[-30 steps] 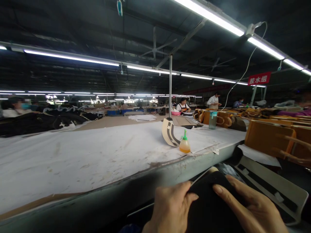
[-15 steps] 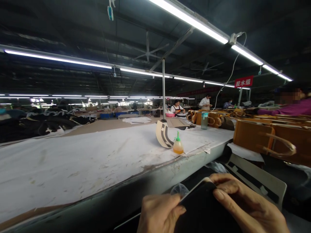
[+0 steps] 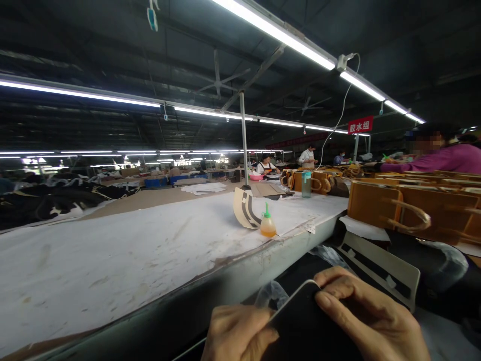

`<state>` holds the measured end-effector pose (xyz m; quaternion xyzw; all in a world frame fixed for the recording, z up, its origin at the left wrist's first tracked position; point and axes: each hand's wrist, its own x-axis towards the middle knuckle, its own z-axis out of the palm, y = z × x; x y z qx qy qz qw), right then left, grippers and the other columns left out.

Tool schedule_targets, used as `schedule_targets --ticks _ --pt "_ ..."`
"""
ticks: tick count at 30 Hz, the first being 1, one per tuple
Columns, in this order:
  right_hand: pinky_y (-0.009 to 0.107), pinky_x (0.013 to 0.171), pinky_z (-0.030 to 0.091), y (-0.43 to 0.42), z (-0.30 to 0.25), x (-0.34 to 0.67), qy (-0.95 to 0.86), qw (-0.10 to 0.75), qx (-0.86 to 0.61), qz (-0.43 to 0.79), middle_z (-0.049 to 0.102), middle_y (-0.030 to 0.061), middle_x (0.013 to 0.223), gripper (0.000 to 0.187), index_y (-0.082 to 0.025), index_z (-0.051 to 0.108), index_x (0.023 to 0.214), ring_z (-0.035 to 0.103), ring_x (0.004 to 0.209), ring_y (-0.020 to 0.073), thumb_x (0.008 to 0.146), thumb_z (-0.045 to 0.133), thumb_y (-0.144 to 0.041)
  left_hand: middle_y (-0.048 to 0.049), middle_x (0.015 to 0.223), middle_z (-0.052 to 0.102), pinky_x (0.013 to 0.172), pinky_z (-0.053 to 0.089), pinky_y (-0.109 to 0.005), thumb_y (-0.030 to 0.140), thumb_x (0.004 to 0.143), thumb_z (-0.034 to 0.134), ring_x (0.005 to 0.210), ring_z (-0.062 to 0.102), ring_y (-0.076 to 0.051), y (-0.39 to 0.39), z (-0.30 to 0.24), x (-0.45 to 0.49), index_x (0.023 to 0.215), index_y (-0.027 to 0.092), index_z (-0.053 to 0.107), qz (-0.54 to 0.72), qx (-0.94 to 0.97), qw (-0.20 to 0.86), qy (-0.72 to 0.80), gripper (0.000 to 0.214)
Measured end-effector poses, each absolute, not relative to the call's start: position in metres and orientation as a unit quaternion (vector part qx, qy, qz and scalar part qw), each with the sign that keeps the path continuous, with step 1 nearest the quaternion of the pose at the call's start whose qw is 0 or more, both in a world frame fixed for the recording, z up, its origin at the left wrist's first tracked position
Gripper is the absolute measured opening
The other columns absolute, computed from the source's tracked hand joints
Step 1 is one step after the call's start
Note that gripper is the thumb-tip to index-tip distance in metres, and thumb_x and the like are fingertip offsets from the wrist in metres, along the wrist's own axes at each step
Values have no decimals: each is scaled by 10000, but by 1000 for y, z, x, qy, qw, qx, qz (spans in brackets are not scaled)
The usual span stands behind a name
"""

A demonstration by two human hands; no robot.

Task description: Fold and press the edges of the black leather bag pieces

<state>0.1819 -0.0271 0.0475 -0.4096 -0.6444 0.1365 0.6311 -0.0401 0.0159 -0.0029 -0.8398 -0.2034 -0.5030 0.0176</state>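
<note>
On my screen, the left hand [image 3: 238, 333] and the right hand [image 3: 370, 311] both pinch a black panel [image 3: 306, 326].
Left to right, I see a heap of black cloth [image 3: 67, 198] at the left edge, then a big, smudgy white sheet [image 3: 131, 250] on the table [image 3: 285, 258]. The left hand, at the bottom middle, is closed on the panel's left edge. Above it stand a curved cream piece [image 3: 241, 209] with black strips and, just beside that, a squeeze bottle [image 3: 268, 228] with a green tip. The black panel sits tilted between the hands, low in the frame. The right hand grips its top corner. Farther right are a cream panel [image 3: 381, 265] with a black band and orange-brown bags [image 3: 372, 203] with handles.
</note>
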Motion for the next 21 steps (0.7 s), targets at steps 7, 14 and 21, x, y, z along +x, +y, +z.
schedule_targets --ticks 7,14,21 --pt "166 624 525 -30 40 175 -682 621 -386 24 705 -19 815 166 -261 648 701 685 718 137 862 689 -257 32 744 752 594 534 -133 232 938 611 567 692 -106 10 12 -20 1150 248 653 -517 -810 -113 -252 217" --pt "166 607 530 -30 41 172 -686 622 -377 11 703 -29 784 163 -261 627 704 686 690 134 847 703 -250 60 508 423 435 296 -203 166 949 458 421 450 -72 5 17 9 681 200 521 -546 -786 -111 -270 278" --pt "147 560 534 -22 35 170 -641 653 -384 123 671 -46 740 259 -252 538 746 649 607 109 766 794 -288 69 518 330 433 255 -235 154 933 475 397 358 -70 10 7 3 657 207 464 -558 -793 -77 -234 282"
